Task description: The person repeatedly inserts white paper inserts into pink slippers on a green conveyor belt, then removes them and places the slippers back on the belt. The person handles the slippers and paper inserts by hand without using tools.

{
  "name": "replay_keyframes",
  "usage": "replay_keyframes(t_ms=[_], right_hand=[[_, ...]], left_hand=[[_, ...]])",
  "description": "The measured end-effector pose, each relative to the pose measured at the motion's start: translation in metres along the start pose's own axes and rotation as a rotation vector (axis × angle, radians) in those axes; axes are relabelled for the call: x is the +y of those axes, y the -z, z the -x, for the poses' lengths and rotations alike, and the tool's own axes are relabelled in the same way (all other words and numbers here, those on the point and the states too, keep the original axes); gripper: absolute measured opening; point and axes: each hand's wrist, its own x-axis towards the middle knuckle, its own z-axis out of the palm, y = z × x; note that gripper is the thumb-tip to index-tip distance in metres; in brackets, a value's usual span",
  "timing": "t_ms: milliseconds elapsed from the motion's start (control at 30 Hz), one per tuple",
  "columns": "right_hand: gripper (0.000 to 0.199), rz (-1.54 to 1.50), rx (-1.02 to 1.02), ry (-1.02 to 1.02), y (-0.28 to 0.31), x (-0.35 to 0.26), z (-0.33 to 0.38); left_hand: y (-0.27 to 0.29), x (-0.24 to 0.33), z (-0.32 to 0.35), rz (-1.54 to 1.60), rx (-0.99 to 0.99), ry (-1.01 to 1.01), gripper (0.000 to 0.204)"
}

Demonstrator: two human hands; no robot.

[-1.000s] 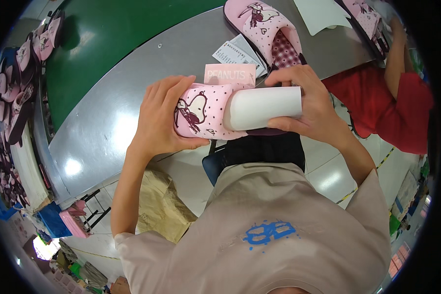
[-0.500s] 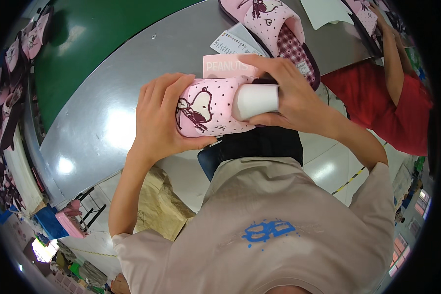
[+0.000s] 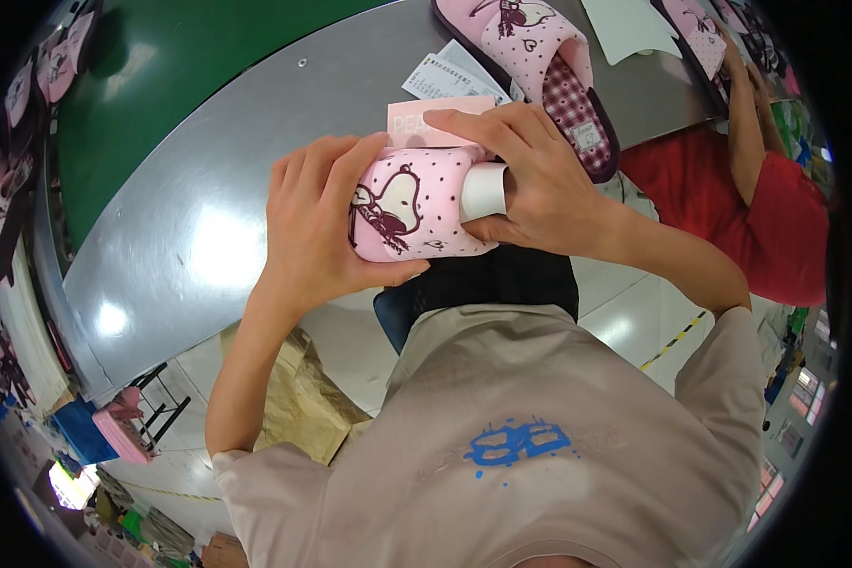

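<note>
Stuffing step, by the look of it. Grey desk [image 3: 208, 218] at 12 o'clock, carrying a second pink slipper [image 3: 540, 47] and paper slips [image 3: 450, 76]. Pink dotted slipper [image 3: 412, 204] held above desk's near edge, cupped in left hand [image 3: 317, 222]. Right hand [image 3: 530, 185] pinching white paper roll [image 3: 485, 191], partly inside slipper's opening at 3 o'clock. Next: probably steady inward push.

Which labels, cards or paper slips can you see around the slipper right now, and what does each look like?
Pink card: rectangular, pale lettering, behind the held slipper under the right hand.
White slips: printed, fanned on the grey table beyond the card.
Sewn label: small white tag on the checked insole of the second slipper.
White sheet: plain, at the table's far edge.
</note>
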Motion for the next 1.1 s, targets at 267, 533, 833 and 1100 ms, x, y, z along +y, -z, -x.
replay_keyframes(t_ms=[267,533,833,1100], right_hand=[[0.056,-0.365,0.108,0.065,0.010,-0.003,0.004],[0.055,-0.365,-0.052,-0.194,0.043,0.005,0.047],[0.080,-0.065,0.166,-0.023,-0.010,-0.001,0.004],[0.090,-0.206,0.085,-0.005,-0.021,0.001,-0.016]], left_hand=[[-0.001,-0.004,0.001,0.033,0.041,-0.010,0.098],[-0.003,0.000,0.002,0.008,0.075,-0.009,0.089],[-0.002,0.000,-0.002,-0.004,0.063,-0.020,0.091],[0.000,0.000,-0.004,0.004,0.040,-0.027,0.096]])
